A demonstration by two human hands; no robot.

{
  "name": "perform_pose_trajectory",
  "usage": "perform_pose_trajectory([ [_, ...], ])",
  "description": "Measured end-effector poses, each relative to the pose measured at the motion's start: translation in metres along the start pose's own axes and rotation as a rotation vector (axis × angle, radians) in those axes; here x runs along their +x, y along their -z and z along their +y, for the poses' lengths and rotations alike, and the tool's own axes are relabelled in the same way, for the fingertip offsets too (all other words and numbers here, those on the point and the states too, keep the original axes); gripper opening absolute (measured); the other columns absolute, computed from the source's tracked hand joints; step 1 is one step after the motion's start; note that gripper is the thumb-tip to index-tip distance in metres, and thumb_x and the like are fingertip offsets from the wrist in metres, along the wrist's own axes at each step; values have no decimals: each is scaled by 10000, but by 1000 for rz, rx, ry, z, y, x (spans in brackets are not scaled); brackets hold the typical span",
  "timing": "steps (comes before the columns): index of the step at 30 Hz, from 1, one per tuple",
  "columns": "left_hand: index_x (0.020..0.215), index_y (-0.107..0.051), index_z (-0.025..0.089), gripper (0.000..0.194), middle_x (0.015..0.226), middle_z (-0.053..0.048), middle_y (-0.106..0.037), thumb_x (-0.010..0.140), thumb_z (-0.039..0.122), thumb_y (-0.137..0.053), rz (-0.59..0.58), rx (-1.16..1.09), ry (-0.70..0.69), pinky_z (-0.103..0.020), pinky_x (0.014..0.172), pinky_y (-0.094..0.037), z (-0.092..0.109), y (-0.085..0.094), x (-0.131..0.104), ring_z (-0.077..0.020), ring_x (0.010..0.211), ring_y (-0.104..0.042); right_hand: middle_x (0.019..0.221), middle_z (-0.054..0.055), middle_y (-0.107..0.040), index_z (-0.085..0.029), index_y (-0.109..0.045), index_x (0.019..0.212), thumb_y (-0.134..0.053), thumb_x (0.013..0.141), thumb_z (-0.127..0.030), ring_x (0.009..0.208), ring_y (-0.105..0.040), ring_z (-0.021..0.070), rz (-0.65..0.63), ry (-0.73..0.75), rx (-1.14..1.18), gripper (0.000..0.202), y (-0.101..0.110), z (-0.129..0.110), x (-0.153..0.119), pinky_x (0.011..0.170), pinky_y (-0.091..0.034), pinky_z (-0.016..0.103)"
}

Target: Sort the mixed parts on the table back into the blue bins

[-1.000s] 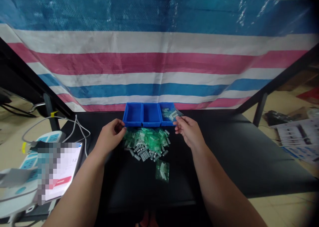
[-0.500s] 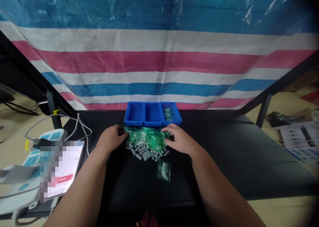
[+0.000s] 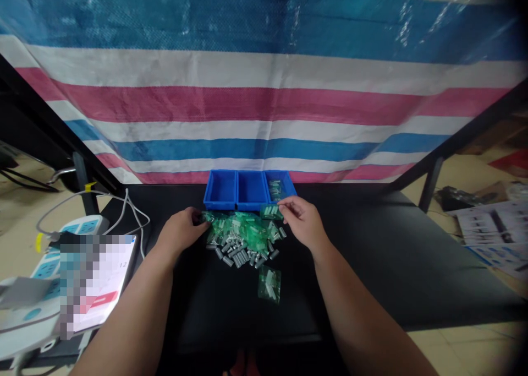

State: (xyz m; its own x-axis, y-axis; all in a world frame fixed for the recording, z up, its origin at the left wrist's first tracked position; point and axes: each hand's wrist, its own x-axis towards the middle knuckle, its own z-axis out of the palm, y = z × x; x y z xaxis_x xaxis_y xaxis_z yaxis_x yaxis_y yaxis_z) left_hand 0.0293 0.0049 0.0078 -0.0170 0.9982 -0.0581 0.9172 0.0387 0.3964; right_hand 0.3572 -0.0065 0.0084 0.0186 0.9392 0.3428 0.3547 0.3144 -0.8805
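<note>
My right hand (image 3: 303,219) pinches a small green see-through plastic bag (image 3: 270,211) with several short silvery cylinders inside. It is held up at the front edge of the right blue bin (image 3: 292,189), where more such cylinders lie. My left hand (image 3: 181,233) is at the left edge of the pile, its fingers curled on a green plastic bag (image 3: 209,217) there; the fingertips are partly hidden. Between the hands lies a heap of green plastic bags (image 3: 251,230) with loose metal cylinders (image 3: 239,255) along its near side. Another filled green bag (image 3: 269,284) lies apart, nearer to me.
Two more blue bins, a left one (image 3: 221,190) and a middle one (image 3: 251,190), stand in the row. A white power strip (image 3: 28,312) with cables and a tablet-like panel (image 3: 111,288) lie at the left. A striped sheet (image 3: 264,106) hangs behind the black table (image 3: 371,255).
My right hand has lifted a green bag of cylinders off the right side of the heap, up towards the right bin. The left hand has stayed almost in place.
</note>
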Motion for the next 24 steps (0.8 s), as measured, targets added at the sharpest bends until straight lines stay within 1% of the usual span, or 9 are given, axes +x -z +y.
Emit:
perform_pose_trajectory([
  [3, 1067, -711, 190, 429, 1020, -120, -770, 801, 522, -651, 16, -23, -16, -364, 736, -495, -3, -2, 1, -316, 923, -718, 613, -33, -569, -195, -672, 908, -711, 833, -371, 536, -576, 139, 107, -228, 337, 196, 1, 1, 5, 553, -507, 280],
  [6, 1051, -718, 198, 421, 1002, -114, -773, 792, 525, -665, 26, -37, -21, -350, 714, -493, -4, -3, 2, -308, 902, -722, 672, -33, -610, -214, -593, 932, -784, 724, -396, 629, -656, 163, 232, -339, 550, 335, 1, 3, 10, 617, -567, 301],
  [9, 1050, -721, 204, 419, 998, -109, -774, 789, 527, -669, 16, -30, -13, -335, 708, -494, -4, -1, 2, -298, 898, -726, 758, -26, -658, -239, -510, 948, -815, 665, -376, 710, -697, 181, 313, -299, 527, 438, 1, 8, 13, 665, -578, 308],
  [11, 1063, -721, 201, 427, 1011, -110, -772, 790, 526, -668, 11, -24, -9, -337, 721, -498, -2, 0, 2, -299, 907, -725, 756, -28, -642, -231, -521, 912, -792, 703, -366, 665, -655, 155, 302, -237, 384, 369, 2, 11, 13, 608, -530, 264],
  [13, 1083, -717, 194, 443, 1024, -115, -769, 789, 522, -667, 3, -26, -2, -343, 730, -498, -1, 0, 1, -303, 915, -722, 713, -32, -603, -213, -565, 871, -747, 773, -363, 594, -575, 125, 234, -171, 203, 255, 4, 12, 10, 555, -455, 239],
  [16, 1125, -699, 173, 468, 1025, -122, -765, 786, 494, -666, -10, -39, 18, -347, 738, -492, -1, 1, 0, -304, 923, -716, 659, -32, -568, -199, -613, 837, -689, 841, -344, 568, -515, 120, 88, -66, -25, 164, 8, 8, 5, 560, -404, 250],
  [19, 1162, -683, 148, 488, 1017, -129, -762, 773, 442, -670, -3, -68, 29, -353, 750, -496, -2, 0, 1, -301, 917, -713, 702, -14, -601, -194, -694, 900, -651, 854, -287, 573, -502, 124, -126, 4, -226, 112, 10, 4, 1, 576, -396, 263],
  [22, 1154, -692, 138, 489, 993, -127, -762, 735, 389, -680, 25, -156, 36, -356, 757, -503, -6, 1, 4, -290, 878, -711, 808, 9, -649, -210, -748, 1078, -632, 828, -209, 608, -526, 129, -320, 48, -402, 276, 7, 3, -3, 616, -413, 273],
  [24, 1111, -711, 135, 466, 941, -115, -761, 712, 372, -673, 34, -263, 32, -350, 744, -507, -9, 2, 6, -272, 825, -708, 762, 2, -647, -214, -749, 1134, -615, 819, -172, 628, -550, 141, -393, 33, -479, 345, 3, 3, -5, 639, -420, 278],
])
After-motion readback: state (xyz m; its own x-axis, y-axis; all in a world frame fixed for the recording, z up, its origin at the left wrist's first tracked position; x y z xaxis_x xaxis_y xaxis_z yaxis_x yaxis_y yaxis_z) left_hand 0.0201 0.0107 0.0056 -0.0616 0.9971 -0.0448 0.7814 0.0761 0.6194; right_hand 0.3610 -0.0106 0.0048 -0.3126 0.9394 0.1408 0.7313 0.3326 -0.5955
